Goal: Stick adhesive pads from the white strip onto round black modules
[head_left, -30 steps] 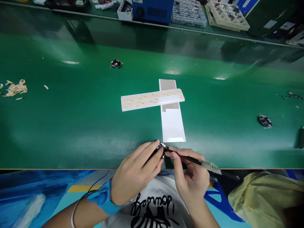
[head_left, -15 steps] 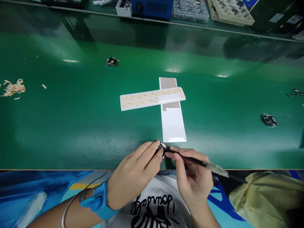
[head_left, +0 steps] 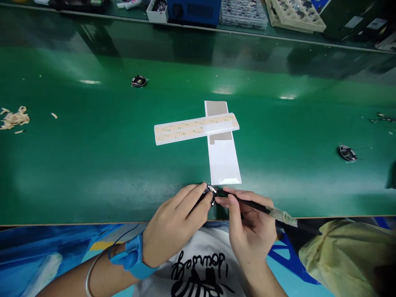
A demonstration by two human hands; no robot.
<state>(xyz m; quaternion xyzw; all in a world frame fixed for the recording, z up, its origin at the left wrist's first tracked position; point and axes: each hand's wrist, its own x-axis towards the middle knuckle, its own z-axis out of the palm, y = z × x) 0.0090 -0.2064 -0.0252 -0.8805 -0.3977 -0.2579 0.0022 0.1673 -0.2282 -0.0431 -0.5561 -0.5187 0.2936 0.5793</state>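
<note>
At the near edge of the green bench, my left hand (head_left: 177,222) grips a small round black-and-silver device part (head_left: 212,189), mostly covered by the fingers. A blue wrist strap (head_left: 136,258) is around my left wrist. My right hand (head_left: 250,222) is closed like a pen grip on slim black tweezers (head_left: 252,204), whose rear part is wrapped in pale tape. Their tip reaches the round part's right side. Just beyond my hands lies a white and grey sheet (head_left: 224,163). Across it rests a strip of small tan stickers (head_left: 179,130) with green marks.
Similar round parts lie at the upper left (head_left: 139,81) and on the right (head_left: 347,153). A heap of pale scraps (head_left: 15,119) is at far left. Along the back shelf stand a white box (head_left: 157,11), a blue unit (head_left: 194,12) and trays (head_left: 244,13).
The tweezers' tip has shifted slightly at the round part, and my right fingers have moved a little. The whole view has shifted slightly; the sheets keep their arrangement.
</note>
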